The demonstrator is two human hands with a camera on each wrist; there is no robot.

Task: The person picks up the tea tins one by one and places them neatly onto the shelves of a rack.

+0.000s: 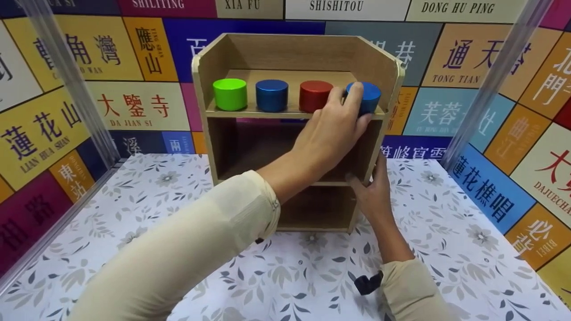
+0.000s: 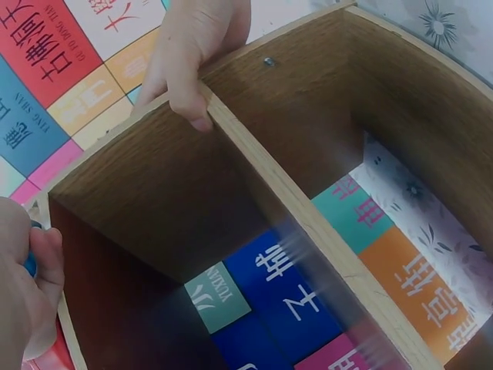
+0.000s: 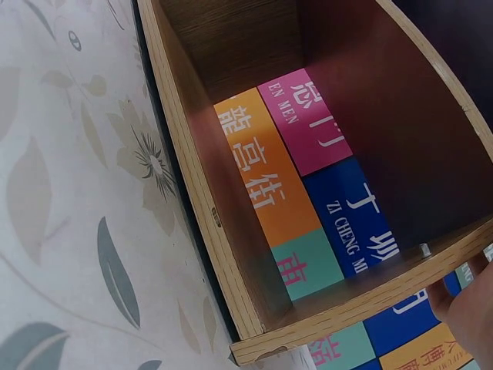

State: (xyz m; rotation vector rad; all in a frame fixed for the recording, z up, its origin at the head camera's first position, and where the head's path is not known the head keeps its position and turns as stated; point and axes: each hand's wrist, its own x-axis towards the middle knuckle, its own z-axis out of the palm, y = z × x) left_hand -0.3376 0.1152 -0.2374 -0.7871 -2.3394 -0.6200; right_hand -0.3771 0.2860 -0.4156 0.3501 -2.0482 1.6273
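Note:
A small wooden shelf unit (image 1: 290,115) stands upright, with a row of round cylinders along the front of its top board. From left to right they are a green cylinder (image 1: 230,96), a blue cylinder (image 1: 271,96), a red cylinder (image 1: 313,96) and a second blue cylinder (image 1: 370,93). My left hand (image 1: 328,129) reaches across and grips that rightmost blue cylinder, its fingers over the left and front sides. Lower down, my right hand (image 1: 377,191) holds the unit's right side panel, thumb at the middle board's front edge and fingers outside.
A floral cloth (image 1: 147,214) covers the table under the unit. Behind stands a wall of coloured sign panels (image 1: 134,107). Clear upright posts (image 1: 495,76) rise at both sides. The unit's open compartments show the wall through their backs.

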